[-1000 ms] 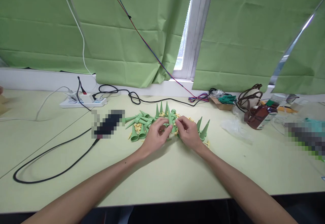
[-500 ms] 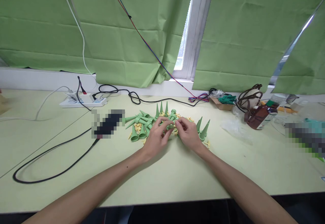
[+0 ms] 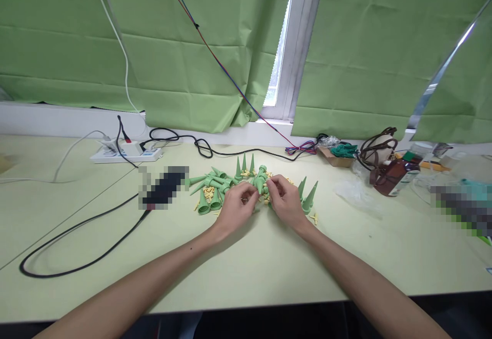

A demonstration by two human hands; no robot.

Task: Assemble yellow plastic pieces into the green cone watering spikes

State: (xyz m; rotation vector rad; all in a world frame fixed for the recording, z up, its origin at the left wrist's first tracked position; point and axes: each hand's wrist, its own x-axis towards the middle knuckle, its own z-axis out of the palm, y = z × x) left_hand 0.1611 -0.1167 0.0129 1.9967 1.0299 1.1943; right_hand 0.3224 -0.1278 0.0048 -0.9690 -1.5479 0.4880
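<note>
My left hand [image 3: 239,204] is closed in a pinch over the middle of the table, with a green plastic cone-shaped spike [image 3: 260,183] at its fingertips. Close beside it, my right hand [image 3: 283,195] has thumb and finger pressed together near the same spike; whatever they grip is too small to make out. Behind and left of the hands lies a heap of green hollow spikes [image 3: 215,181] mixed with small yellow T-shaped pieces [image 3: 208,193]. Several spikes [image 3: 245,163] stand point-up at the back, and others [image 3: 309,198] stand to the right of my right hand.
A dark, blurred-out device [image 3: 165,187] with a black cable lies to the left, near a white power strip [image 3: 126,153]. On the right are a clear plastic bag [image 3: 357,195], a brown bottle [image 3: 396,176] and a small cardboard box [image 3: 338,157]. Green curtains hang behind.
My left hand has tilted and lowered slightly, its fingers curling in more. The green spike between the hands now shows more fully. My right hand has barely moved.
</note>
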